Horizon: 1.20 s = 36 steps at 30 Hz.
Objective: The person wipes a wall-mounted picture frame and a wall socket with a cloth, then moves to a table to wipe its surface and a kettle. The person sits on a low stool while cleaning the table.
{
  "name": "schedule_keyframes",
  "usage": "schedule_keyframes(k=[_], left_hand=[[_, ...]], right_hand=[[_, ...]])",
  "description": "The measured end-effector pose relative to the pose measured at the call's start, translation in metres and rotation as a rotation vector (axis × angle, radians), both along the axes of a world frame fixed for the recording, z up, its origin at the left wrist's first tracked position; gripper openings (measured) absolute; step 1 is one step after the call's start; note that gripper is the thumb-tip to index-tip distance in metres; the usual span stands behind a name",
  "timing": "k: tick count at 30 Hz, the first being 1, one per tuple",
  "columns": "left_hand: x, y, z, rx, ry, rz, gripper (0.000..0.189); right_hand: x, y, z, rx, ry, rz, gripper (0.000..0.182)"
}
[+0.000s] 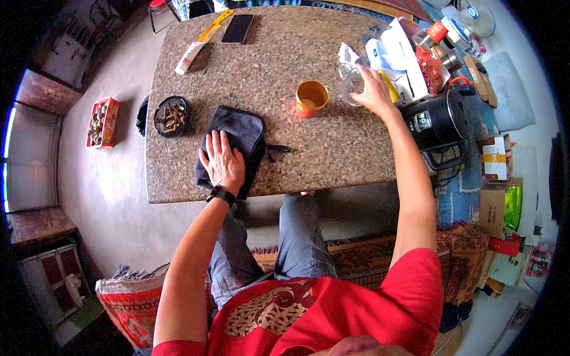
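My left hand (223,163) lies flat on a folded dark grey cloth (242,127) at the near left edge of the stone-topped table (276,66). At the right, my right hand (375,90) reaches over a clear glass vessel (352,87), thumb and fingers spread around its side; whether they touch it is hard to tell. Between the hands stands an orange and gold cup (311,100). A dark ashtray (159,116) full of cigarette butts sits left of the cloth. Farther back lie a yellow-handled knife (214,27) with its blade end in a white wrapping and a dark smartphone (238,29).
A black electric appliance (434,120) stands beside my right forearm. Behind it are a white box (403,58), a red bag (430,71) and a metal cup. A red box (103,123) is on the floor at the left. The table's near edge is above my knees.
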<state>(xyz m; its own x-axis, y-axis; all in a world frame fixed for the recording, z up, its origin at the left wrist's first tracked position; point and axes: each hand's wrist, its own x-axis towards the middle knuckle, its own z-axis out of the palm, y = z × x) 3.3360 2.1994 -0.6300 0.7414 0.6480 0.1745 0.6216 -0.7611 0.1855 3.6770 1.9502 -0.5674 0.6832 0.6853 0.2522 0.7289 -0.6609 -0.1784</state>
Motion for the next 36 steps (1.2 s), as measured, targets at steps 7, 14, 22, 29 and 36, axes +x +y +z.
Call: schedule_keyframes(k=[7,14,22,29,36], left_hand=[[0.000,-0.001,0.004,-0.009,0.004,-0.001,0.056],[0.000,-0.002,0.003,0.024,0.019,0.022,0.054],[0.002,-0.003,0.008,0.003,0.057,0.020,0.055],[0.001,-0.002,0.004,0.039,0.034,0.012,0.055],[0.000,-0.001,0.001,0.037,-0.008,-0.004,0.056]], right_hand=[[0.009,0.015,0.007,-0.054,-0.262,-0.050,0.066],[-0.081,0.055,-0.001,0.230,0.156,0.322,0.093],[-0.095,0.046,-0.006,0.335,0.199,0.079,0.077],[-0.073,-0.053,-0.017,0.274,-0.019,-0.389,0.076],[-0.053,-0.072,-0.012,0.299,-0.028,-0.542,0.090]])
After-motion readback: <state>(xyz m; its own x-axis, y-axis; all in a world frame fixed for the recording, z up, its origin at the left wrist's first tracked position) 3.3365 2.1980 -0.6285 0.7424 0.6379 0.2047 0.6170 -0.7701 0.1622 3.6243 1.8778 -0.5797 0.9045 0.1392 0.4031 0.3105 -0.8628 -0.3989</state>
